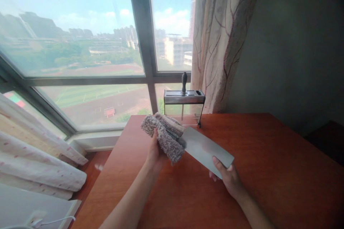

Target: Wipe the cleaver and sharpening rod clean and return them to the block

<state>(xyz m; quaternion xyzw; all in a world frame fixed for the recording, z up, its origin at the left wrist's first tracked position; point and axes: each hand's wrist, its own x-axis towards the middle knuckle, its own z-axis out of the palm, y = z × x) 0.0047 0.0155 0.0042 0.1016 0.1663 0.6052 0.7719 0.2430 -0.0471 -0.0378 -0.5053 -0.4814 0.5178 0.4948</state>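
My left hand (155,152) is closed round a fuzzy grey cloth (172,146), bunched up with its thumb on top. My right hand (227,175) pinches the near right end of a broad, flat, silver-grey blade, which looks like a cleaver (205,150). The thumb lies on the blade's upper face and the fingertips show below its edge. The blade's far left end meets the cloth, where a dark part, perhaps the handle, is mostly hidden by the folds. Both hands hold these above the table.
A clear-sided knife block (184,97) with a metal top stands at the table's far edge. A dark knife handle (184,82) sticks up from it. The reddish-brown wooden table (263,157) spreads below. Windows (80,57) and curtains (220,35) rise behind and to the left.
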